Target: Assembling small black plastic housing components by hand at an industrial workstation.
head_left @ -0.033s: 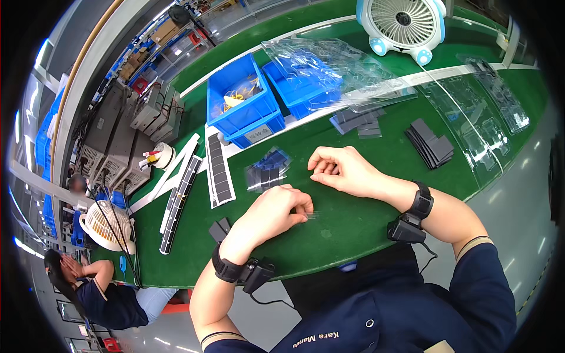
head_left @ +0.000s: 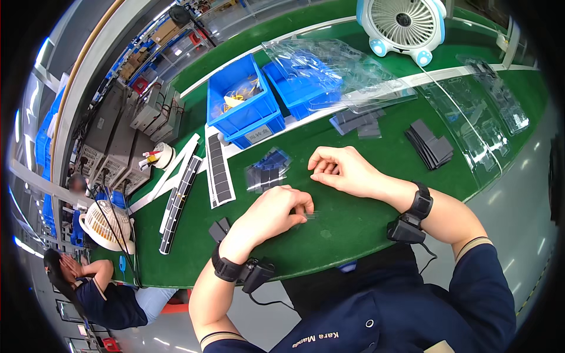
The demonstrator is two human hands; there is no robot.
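Note:
My left hand (head_left: 272, 213) is closed near the bench's front, its thumb and index finger pinched at a small clear film piece (head_left: 311, 216) that barely shows against the green. My right hand (head_left: 348, 170) hovers farther right with its fingers curled and the thumb close to the index; whatever it holds, if anything, is hidden. Just beyond the left hand lie clear film pieces with dark and blue patches (head_left: 268, 169). Beside the left wrist are small black pads (head_left: 219, 229). Black wrist straps with boxes sit on both of my wrists.
Blue bins (head_left: 243, 100) with yellow wires stand at the back, next to clear plastic trays (head_left: 344, 67). Black pads (head_left: 428, 144) are stacked on the right, dark sheets (head_left: 359, 122) beyond. Black-and-white strips (head_left: 181, 205) lie left. A fan (head_left: 402, 26) stands far back; another person (head_left: 106, 288) sits left.

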